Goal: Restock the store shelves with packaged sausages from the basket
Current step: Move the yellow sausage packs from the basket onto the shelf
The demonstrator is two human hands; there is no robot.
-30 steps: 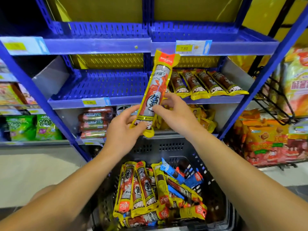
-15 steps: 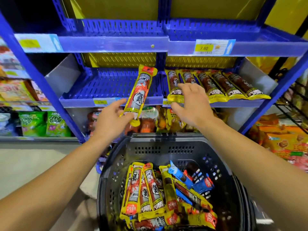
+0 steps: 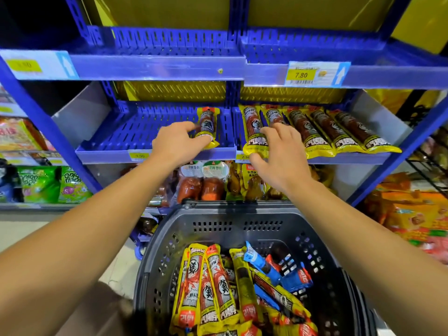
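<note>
My left hand (image 3: 178, 144) pinches the near end of a yellow-and-red sausage pack (image 3: 208, 122), which lies on the left tray of the blue middle shelf (image 3: 126, 134), at its right side. My right hand (image 3: 278, 151) rests with spread fingers on the leftmost packs of a row of several yellow sausage packs (image 3: 322, 129) on the right tray. Below, a dark plastic basket (image 3: 232, 224) holds several more yellow-red sausage packs (image 3: 208, 289) and some blue ones (image 3: 261, 263).
The blue top shelf (image 3: 157, 66) carries a 7.80 price tag (image 3: 315, 73). Bagged meats (image 3: 203, 180) fill the lower shelf behind the basket. Green snack bags (image 3: 51, 184) sit at left, orange packages (image 3: 417, 214) at right beside a black wire rack (image 3: 429, 166).
My left hand has carried the sausage pack up from above the basket and laid it on the left tray. My right hand let go of it and moved onto the right tray's packs.
</note>
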